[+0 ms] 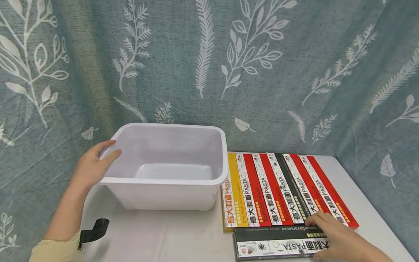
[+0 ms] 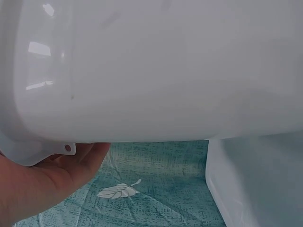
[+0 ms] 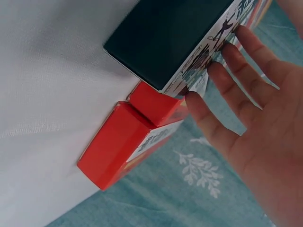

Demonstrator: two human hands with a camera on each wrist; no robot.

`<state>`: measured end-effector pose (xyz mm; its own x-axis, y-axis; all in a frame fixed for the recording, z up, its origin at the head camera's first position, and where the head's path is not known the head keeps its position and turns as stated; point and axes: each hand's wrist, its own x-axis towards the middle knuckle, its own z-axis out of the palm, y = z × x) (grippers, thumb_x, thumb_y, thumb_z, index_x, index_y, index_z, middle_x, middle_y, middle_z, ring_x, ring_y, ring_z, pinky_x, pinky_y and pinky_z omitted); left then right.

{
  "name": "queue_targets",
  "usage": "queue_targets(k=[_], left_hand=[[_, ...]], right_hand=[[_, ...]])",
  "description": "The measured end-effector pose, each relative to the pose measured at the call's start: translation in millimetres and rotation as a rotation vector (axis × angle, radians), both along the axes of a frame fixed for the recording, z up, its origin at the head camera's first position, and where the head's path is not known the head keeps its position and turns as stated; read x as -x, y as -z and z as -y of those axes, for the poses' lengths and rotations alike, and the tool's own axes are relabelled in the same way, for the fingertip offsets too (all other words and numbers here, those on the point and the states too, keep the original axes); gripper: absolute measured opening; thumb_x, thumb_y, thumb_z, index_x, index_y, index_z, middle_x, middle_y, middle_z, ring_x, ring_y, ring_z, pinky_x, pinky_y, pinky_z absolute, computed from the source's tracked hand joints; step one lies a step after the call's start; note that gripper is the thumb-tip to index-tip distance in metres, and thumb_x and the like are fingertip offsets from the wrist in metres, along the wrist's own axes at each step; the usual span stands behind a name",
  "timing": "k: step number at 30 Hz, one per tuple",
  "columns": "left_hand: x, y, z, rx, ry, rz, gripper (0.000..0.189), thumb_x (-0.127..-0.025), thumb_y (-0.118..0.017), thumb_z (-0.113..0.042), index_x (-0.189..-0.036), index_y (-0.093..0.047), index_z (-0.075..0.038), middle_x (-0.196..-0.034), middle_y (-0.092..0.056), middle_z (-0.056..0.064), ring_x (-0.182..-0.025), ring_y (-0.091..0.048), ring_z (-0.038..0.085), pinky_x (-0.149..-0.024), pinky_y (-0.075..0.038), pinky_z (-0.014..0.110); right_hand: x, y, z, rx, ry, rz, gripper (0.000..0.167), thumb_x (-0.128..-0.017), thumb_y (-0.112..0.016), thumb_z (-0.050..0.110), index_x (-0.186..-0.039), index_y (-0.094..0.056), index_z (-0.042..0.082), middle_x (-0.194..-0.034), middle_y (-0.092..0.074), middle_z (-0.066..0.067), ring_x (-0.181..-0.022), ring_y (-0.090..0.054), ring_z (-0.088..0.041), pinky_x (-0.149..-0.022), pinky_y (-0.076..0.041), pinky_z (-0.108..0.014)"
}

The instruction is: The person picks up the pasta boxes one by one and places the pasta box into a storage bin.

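Note:
A white plastic bin (image 1: 163, 196) stands at the centre left of the table, with nothing inside it. My left hand (image 1: 91, 165) grips its left rim, thumb on the inner side. The left wrist view shows fingers (image 2: 92, 161) behind the rim, beside a small holed tab. At the front right, a black pasta box (image 1: 268, 234) lies crosswise. My right hand (image 1: 340, 238) is over its right end. In the right wrist view, nearly straight fingers (image 3: 236, 94) touch the box's printed face with their tips.
Behind the black box lies a row of upright-printed pasta boxes: one yellow (image 1: 238, 193), several red (image 1: 258, 193) and another black (image 1: 291, 178). A patterned blue-green curtain (image 1: 176, 62) hangs round the table (image 1: 144, 233). A black strap (image 1: 95, 231) sticks out near my left sleeve.

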<state>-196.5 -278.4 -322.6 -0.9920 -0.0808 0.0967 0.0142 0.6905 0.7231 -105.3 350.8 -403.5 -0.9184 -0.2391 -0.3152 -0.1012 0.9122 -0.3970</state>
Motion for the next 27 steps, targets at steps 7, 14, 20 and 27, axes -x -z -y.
queue_targets(k=[7, 14, 20, 27], left_hand=[[-0.2, 0.5, 0.2, -0.001, 0.007, 0.000, 0.070, -0.100, -0.046, -0.048, -0.152, -0.029, -0.003, -0.153, -0.022, 0.033, -0.135, -0.020, 0.058, -0.096, -0.024, 0.074], [-0.1, 0.9, 0.6, -0.003, 0.024, -0.027, 0.068, -0.101, -0.047, -0.045, -0.152, -0.030, -0.003, -0.154, -0.022, 0.031, -0.136, -0.019, 0.057, -0.097, -0.022, 0.075], [-0.8, 1.5, 0.6, -0.010, 0.048, -0.061, 0.065, -0.101, -0.047, -0.041, -0.150, -0.033, -0.001, -0.159, -0.017, 0.023, -0.141, -0.013, 0.053, -0.100, -0.016, 0.075], [-1.3, 2.8, 1.0, -0.018, 0.071, -0.061, 0.062, -0.102, -0.047, -0.040, -0.149, -0.036, -0.001, -0.160, -0.017, 0.017, -0.143, -0.010, 0.050, -0.101, -0.014, 0.075]], right_hand=[[-2.7, 2.7, -3, -0.032, -0.018, 0.026, 0.074, -0.056, -0.089, 0.049, -0.118, -0.058, 0.022, -0.109, -0.048, 0.004, -0.102, -0.048, -0.024, -0.065, -0.049, -0.027], [-3.2, 9.0, -9, -0.098, -0.052, -0.015, 0.083, -0.054, -0.087, 0.055, -0.122, -0.059, 0.016, -0.110, -0.050, 0.002, -0.099, -0.048, -0.025, -0.069, -0.051, -0.036], [-4.5, 13.1, -10, -0.101, 0.050, 0.036, 0.093, -0.049, -0.090, 0.052, -0.127, -0.058, 0.013, -0.108, -0.054, 0.000, -0.096, -0.050, -0.024, -0.077, -0.050, -0.046], [-7.7, 13.2, -15, -0.013, 0.109, 0.096, 0.097, -0.051, -0.091, 0.050, -0.130, -0.053, 0.010, -0.109, -0.051, -0.004, -0.098, -0.048, -0.025, -0.073, -0.050, -0.040]])
